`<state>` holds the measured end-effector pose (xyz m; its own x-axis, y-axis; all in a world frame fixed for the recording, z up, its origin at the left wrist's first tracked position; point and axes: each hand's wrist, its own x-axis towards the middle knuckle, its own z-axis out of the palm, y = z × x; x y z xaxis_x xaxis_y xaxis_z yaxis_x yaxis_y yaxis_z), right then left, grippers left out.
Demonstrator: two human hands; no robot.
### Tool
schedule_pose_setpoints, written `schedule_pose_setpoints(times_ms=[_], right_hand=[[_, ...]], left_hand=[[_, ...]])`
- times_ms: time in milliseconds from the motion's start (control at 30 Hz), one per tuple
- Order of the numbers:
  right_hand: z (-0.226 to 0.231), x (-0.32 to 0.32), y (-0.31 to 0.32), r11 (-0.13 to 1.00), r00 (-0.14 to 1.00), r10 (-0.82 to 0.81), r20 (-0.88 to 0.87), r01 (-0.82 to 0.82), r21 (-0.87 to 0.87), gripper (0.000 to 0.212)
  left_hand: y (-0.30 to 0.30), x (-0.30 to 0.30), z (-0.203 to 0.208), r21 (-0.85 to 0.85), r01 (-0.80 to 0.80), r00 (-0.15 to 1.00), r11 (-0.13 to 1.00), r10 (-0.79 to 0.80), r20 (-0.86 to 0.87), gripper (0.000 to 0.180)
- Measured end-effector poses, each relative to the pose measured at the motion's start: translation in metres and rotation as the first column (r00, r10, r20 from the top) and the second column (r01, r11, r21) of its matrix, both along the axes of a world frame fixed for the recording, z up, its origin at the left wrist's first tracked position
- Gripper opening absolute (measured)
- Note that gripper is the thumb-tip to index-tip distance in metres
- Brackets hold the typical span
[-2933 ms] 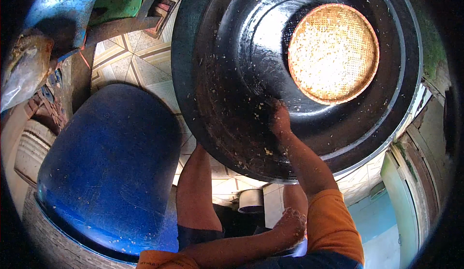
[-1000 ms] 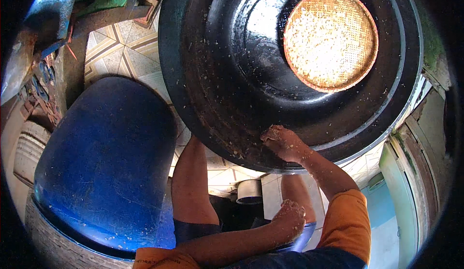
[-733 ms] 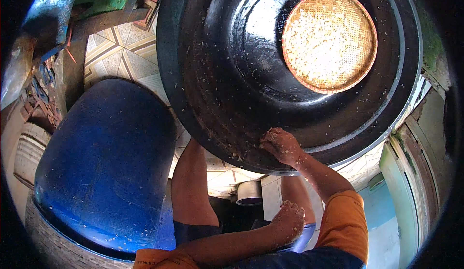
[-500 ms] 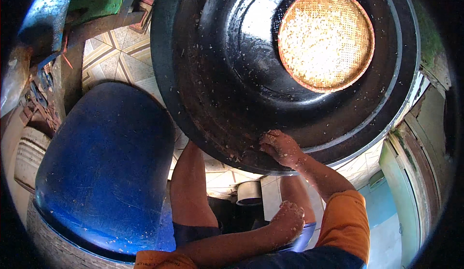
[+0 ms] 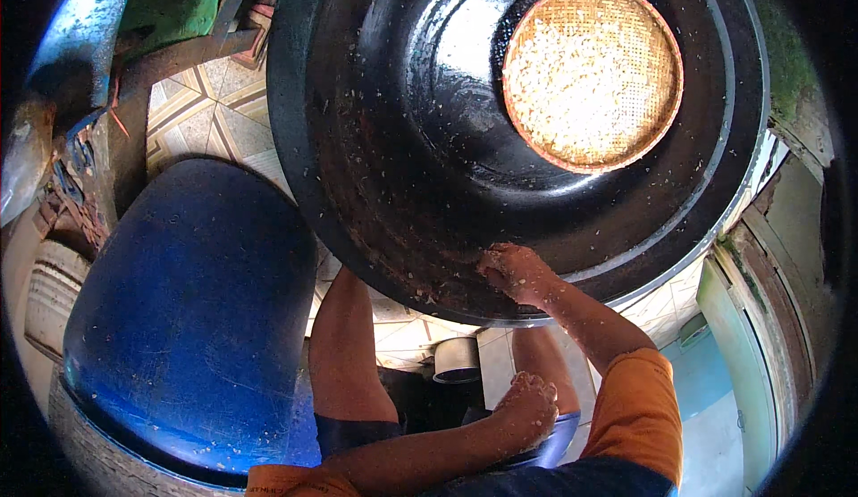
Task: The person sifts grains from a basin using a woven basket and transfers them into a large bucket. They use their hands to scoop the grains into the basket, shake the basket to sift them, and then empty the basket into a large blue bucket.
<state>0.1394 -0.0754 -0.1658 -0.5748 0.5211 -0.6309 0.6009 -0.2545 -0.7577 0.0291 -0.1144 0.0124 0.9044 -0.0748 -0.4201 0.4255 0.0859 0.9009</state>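
My right hand [image 5: 516,273] is at the near edge of a large black basin [image 5: 375,229], its fingers curled together against the sloping inner wall; what they grip, if anything, is hidden. Pale crumbs cling to its skin and forearm. Below it, my left hand [image 5: 529,408] rests by my right thigh, closed in a fist and dotted with the same bits; its palm is out of sight. A round woven bamboo tray [image 5: 660,108] stands in the far right of the basin. It holds a spread of pale chopped pieces [image 5: 572,86].
A big blue plastic drum [image 5: 197,309] stands to my left. Light crumbs are scattered over the basin wall. Between my legs, a small metal pot [image 5: 457,360] sits on the tiled floor [image 5: 214,122]. Wooden beams [image 5: 192,54] are at the far left, a pale door [image 5: 733,354] at the right.
The basin and tray have shifted slightly left in the picture. My right hand's fingers have drawn in a little more; my left fist stays by the thigh.
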Motion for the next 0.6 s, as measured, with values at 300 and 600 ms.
schedule_pose_setpoints(times_ms=[300,600], right_hand=[[-0.009,0.002,0.026,0.972,0.997,0.073,0.034,-0.063,-0.226,0.011],[0.021,0.065,0.132,0.335,0.334,-0.94,-0.067,0.942,-0.002,0.009]], left_hand=[[-0.009,0.0,-0.001,-0.032,-0.065,0.998,0.997,0.066,0.017,0.026],[-0.005,0.0,-0.001,-0.047,-0.05,0.998,0.998,0.049,-0.031,0.026]])
